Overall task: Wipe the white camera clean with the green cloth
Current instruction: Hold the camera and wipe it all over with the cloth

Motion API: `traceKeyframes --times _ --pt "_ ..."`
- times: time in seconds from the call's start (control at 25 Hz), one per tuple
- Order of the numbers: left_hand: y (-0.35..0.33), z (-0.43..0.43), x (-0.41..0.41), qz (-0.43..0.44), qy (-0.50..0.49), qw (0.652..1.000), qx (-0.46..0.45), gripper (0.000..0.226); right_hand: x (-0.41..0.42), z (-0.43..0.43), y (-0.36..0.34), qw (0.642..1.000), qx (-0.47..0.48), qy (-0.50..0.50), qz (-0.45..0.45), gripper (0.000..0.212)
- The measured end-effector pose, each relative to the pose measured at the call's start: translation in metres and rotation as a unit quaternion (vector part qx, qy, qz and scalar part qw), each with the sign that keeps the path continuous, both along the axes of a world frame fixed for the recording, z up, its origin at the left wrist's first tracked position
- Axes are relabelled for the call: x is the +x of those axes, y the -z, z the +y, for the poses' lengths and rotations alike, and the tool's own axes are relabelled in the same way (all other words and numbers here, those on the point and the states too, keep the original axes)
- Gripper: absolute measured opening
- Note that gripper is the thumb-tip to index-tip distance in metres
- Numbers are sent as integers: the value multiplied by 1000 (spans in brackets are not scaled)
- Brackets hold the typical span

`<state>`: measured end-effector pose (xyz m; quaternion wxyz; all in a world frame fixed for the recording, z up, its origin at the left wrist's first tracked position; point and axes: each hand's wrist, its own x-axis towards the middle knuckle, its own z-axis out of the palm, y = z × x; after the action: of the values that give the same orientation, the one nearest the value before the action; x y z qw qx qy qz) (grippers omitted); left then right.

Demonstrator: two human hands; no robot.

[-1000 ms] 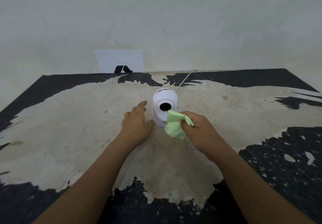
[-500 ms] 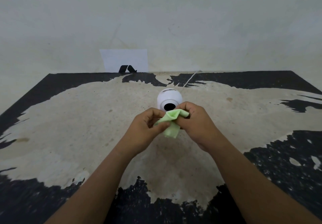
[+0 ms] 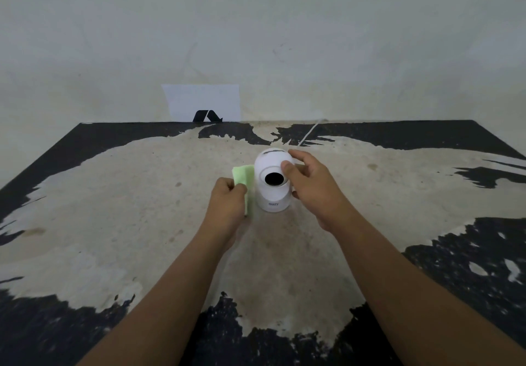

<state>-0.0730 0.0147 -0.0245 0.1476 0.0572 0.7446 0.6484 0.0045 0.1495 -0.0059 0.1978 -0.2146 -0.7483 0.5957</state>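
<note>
The white camera (image 3: 271,194) stands upright at the middle of the worn table, its round head and black lens facing me. My left hand (image 3: 227,206) is closed on the green cloth (image 3: 244,179), which sits against the camera's left side. My right hand (image 3: 310,186) rests on the right side of the camera's head, with the thumb near the lens and the fingers curled over the top.
The table (image 3: 142,223) is black with a large worn pale patch. A thin white cable (image 3: 308,133) runs from behind the camera to the back wall. A white paper sheet (image 3: 203,100) with a black mark leans on the wall at the back.
The cloth has passed from both hands into my left hand alone and moved to the camera's left side. My right hand let go of it and took the camera's head.
</note>
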Motion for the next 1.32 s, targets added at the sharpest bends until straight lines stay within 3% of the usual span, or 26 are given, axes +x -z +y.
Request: traceKeyframes --times 0.16,0.32,0.48,0.72,0.96,1.24,1.32 --pt "2 17 14 40 48 998 -9 21 -2 -3 3 1000 2 16 13 29" --pt "2 17 21 166 73 983 28 38 -2 -4 6 1000 1 19 17 31" --pt "-3 21 17 236 59 970 2 48 -2 -3 7 1000 0 16 18 34" --pt "13 18 12 194 94 973 -87 36 -3 -3 8 1000 12 19 14 30" --pt "-2 20 12 254 38 966 -30 47 -2 -2 9 1000 12 11 14 34" --pt "7 17 16 201 71 971 -113 33 -3 -2 9 1000 20 9 8 27" --pt "2 14 17 231 58 965 -108 32 -2 -3 9 1000 16 9 13 23"
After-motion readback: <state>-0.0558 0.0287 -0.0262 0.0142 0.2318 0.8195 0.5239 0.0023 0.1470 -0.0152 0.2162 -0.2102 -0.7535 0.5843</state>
